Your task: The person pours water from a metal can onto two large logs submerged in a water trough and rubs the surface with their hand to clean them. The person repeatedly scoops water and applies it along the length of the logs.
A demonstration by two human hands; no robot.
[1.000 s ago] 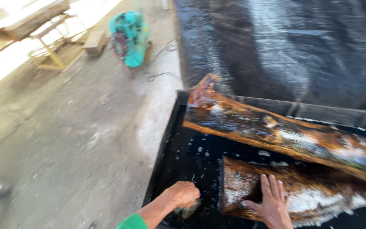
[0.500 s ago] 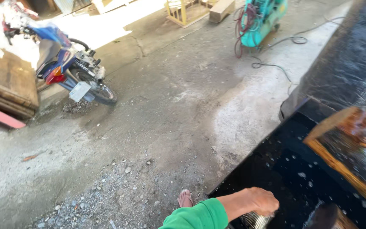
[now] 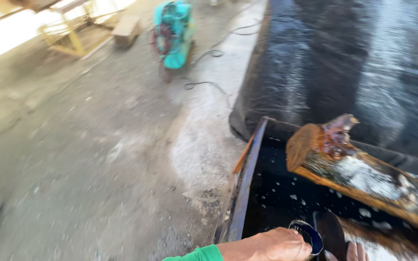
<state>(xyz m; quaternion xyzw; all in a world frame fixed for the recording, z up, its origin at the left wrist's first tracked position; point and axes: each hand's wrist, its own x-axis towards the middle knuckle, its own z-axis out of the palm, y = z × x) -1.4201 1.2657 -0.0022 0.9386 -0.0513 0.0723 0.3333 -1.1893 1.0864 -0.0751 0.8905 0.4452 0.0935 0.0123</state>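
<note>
1. The left hand [image 3: 272, 245], with a green sleeve at the wrist, is closing its fingers around a small dark cup [image 3: 307, 235], which is sitting at the fingertips over the black tray [image 3: 247, 179].
2. The right hand [image 3: 351, 252] is showing fingertips only, just beside the cup; its grip cannot be told.
3. A wet wooden slab [image 3: 359, 176] is lying beyond the cup, possibly foam-covered.
4. A teal machine [image 3: 174, 36] is standing well apart, on concrete.

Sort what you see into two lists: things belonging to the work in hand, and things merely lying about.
In use:
left hand holding a small dark cup
right hand, only fingertips showing
wet wooden slab
black-lined tray

Lying about:
teal machine
cable
yellow wooden frame
</note>
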